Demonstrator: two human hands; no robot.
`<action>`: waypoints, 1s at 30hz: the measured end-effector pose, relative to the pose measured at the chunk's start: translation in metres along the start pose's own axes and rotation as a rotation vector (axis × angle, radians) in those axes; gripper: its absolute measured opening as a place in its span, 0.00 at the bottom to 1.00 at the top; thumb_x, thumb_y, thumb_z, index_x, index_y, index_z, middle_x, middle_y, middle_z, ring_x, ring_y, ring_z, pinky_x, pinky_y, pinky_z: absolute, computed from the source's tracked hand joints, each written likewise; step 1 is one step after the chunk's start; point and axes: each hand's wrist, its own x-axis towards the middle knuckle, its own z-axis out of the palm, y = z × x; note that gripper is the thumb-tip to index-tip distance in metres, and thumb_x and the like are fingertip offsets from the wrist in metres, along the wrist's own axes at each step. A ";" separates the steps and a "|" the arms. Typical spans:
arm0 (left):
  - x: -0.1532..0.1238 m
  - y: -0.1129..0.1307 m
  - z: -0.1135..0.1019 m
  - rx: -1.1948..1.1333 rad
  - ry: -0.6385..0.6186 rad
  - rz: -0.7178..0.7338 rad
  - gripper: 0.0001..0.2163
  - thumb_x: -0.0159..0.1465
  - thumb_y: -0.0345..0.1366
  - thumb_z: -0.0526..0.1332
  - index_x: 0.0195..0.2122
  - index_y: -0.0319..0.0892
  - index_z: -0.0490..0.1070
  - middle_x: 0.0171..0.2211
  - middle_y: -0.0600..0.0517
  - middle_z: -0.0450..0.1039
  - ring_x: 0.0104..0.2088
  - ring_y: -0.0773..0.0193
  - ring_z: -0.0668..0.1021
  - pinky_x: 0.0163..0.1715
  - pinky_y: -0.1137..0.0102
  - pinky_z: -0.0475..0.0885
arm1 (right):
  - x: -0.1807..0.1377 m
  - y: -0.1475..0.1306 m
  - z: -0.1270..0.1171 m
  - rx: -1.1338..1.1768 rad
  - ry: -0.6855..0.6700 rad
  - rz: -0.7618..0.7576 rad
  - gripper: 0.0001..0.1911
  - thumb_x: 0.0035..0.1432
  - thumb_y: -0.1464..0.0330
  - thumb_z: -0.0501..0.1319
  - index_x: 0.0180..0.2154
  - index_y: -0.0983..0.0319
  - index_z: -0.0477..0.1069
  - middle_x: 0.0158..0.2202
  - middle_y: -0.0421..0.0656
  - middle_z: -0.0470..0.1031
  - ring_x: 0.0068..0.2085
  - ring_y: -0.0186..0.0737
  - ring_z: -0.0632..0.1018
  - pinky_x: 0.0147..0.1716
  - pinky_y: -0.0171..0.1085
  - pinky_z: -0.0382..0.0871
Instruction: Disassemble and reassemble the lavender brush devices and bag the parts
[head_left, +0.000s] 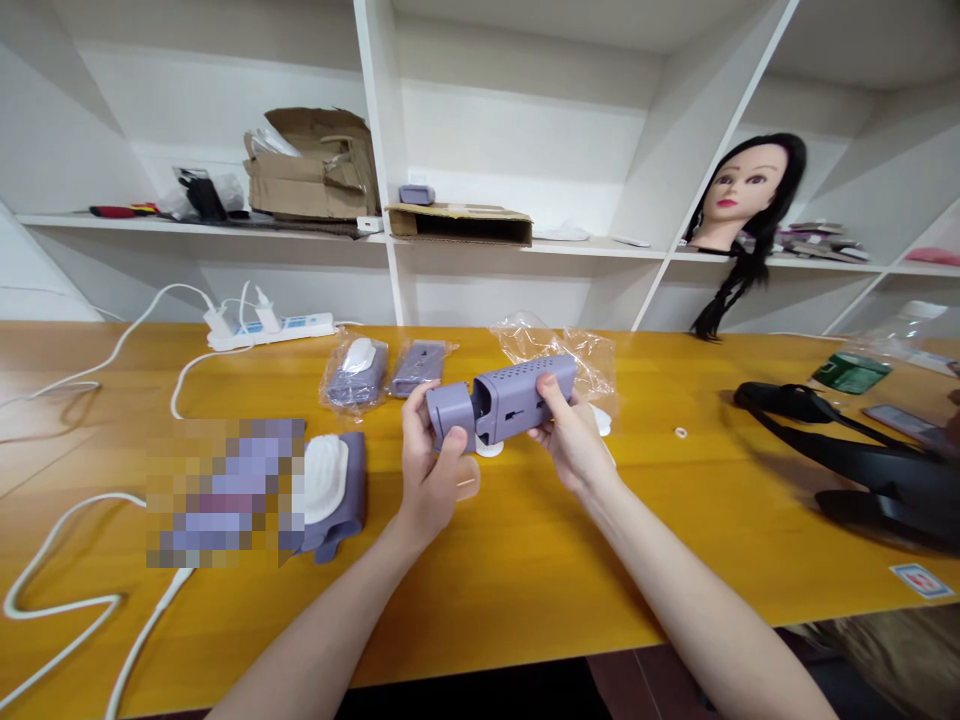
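My left hand (429,465) is closed around a short purple end piece (452,408), thumb pressed on its front. In my right hand (576,435) is a longer purple plastic housing (517,395) with rows of small holes on top and slots in its side. The two parts meet at an angle, and a dark gap shows the housing's hollow inside. Whether they are joined inside is hidden. Below them a white round piece (490,449) is partly covered, and a pale rounded piece (468,478) shows beside my left hand.
Left lies a purple case with a white pad (328,480) beside a blurred-out purple item. Behind are bagged purple units (358,372), a clear plastic bag (525,338) and a power strip (270,331) with white cables. Right are a black headset-like object (840,430) and a bottle (855,370).
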 end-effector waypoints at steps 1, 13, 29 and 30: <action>0.000 0.001 0.001 -0.002 -0.008 0.000 0.19 0.61 0.39 0.56 0.53 0.47 0.56 0.45 0.48 0.67 0.42 0.59 0.73 0.43 0.63 0.67 | -0.001 0.000 0.000 -0.003 -0.004 0.000 0.22 0.43 0.53 0.69 0.36 0.60 0.68 0.26 0.35 0.68 0.23 0.27 0.69 0.16 0.23 0.67; 0.006 0.017 0.006 0.127 0.133 -0.073 0.22 0.47 0.29 0.66 0.41 0.48 0.60 0.41 0.51 0.64 0.40 0.59 0.72 0.37 0.63 0.70 | -0.007 0.004 0.004 -0.027 0.016 -0.074 0.24 0.42 0.53 0.68 0.38 0.60 0.67 0.28 0.35 0.69 0.25 0.28 0.69 0.19 0.25 0.66; 0.003 0.004 0.004 0.240 0.026 0.076 0.30 0.46 0.33 0.68 0.47 0.47 0.55 0.42 0.51 0.64 0.41 0.60 0.72 0.42 0.63 0.67 | -0.015 0.008 0.007 -0.037 0.041 -0.140 0.23 0.43 0.53 0.67 0.37 0.59 0.66 0.32 0.38 0.70 0.27 0.30 0.70 0.19 0.27 0.64; 0.002 0.002 0.004 0.248 0.026 0.073 0.31 0.45 0.33 0.69 0.48 0.48 0.55 0.43 0.50 0.64 0.42 0.59 0.72 0.42 0.63 0.67 | -0.016 0.009 0.007 -0.039 0.044 -0.151 0.23 0.43 0.53 0.67 0.37 0.59 0.66 0.33 0.38 0.70 0.28 0.31 0.70 0.19 0.27 0.63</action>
